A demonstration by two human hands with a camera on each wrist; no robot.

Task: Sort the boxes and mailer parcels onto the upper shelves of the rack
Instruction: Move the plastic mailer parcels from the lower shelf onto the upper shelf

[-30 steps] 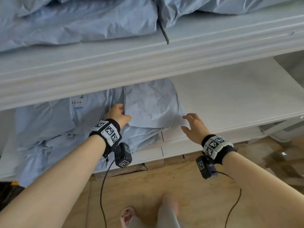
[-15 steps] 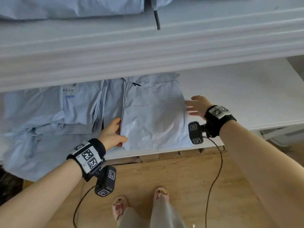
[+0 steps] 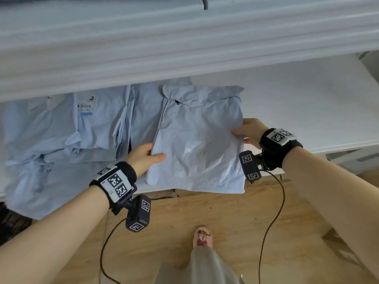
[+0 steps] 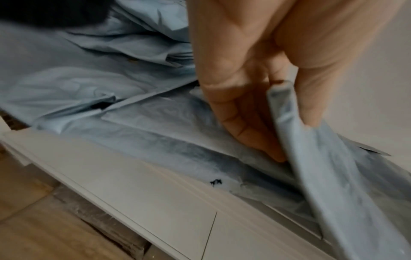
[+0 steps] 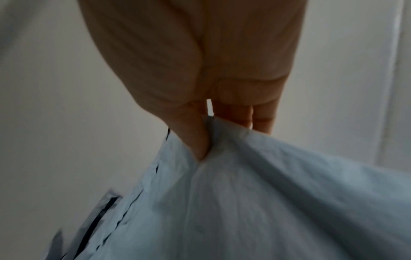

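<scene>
A pale blue mailer parcel [image 3: 196, 144] lies half off the front edge of the lower white shelf [image 3: 303, 111]. My left hand [image 3: 146, 155] pinches its left edge, thumb on top and fingers underneath; the left wrist view shows the mailer's edge [image 4: 286, 112] held between thumb and fingers [image 4: 240, 112]. My right hand [image 3: 246, 131] pinches the mailer's right edge, and the right wrist view shows the bunched plastic [image 5: 244, 176] between thumb and fingers [image 5: 195, 137].
Several more blue mailers [image 3: 71, 128] are piled on the left part of the same shelf, one with a barcode label [image 3: 85, 104]. The upper shelf's white front edge [image 3: 184, 48] overhangs above. Below is wooden floor [image 3: 225, 218] with my foot [image 3: 203, 236].
Both hands closed on the mailer's side edges and pulled it toward me, so it now overhangs the shelf front. The view tilted further down.
</scene>
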